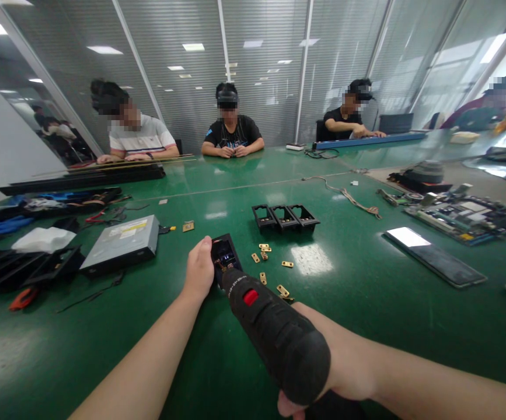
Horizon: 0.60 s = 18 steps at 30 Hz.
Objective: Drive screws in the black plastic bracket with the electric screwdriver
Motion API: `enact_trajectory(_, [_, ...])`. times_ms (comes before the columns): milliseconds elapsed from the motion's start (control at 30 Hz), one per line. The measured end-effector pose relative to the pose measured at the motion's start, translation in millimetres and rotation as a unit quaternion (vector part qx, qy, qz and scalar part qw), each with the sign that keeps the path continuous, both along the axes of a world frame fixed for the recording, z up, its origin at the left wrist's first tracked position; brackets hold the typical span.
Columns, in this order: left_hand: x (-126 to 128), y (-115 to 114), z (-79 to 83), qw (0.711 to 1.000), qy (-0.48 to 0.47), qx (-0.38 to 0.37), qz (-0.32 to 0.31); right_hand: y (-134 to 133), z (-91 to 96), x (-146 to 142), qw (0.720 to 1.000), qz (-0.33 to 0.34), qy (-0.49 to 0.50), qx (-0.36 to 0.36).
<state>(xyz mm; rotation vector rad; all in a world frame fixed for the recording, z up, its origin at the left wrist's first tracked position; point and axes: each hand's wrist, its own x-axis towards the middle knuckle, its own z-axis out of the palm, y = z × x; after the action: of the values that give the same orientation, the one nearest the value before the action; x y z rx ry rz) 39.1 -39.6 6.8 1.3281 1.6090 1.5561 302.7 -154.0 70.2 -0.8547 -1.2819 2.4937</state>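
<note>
Black plastic frame (225, 254): brace firmly with gripping left hand (200, 265); keep drill-driver (279, 335), clasped in right hand (341, 353), straight and steady.

An office-like electronics workshop: drill (279, 335) in the right hand (344, 356), circuit board (471, 213) to its right, drive (124, 245) left of the left hand (200, 269), glass wall (265, 64) beyond both.
</note>
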Motion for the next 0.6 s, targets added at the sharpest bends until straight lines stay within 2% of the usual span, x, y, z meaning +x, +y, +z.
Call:
enact_trajectory(200, [-0.8,0.2,-1.2,1.000,-0.004,-0.003,-0.009,0.0,-6.0,3.2,1.000,0.004,0.002,0.019])
enact_trajectory(600, [-1.1,1.5,-2.7,1.000,0.017,0.015,0.005,-0.5,-0.8,-0.6,1.000,0.009,-0.003,0.030])
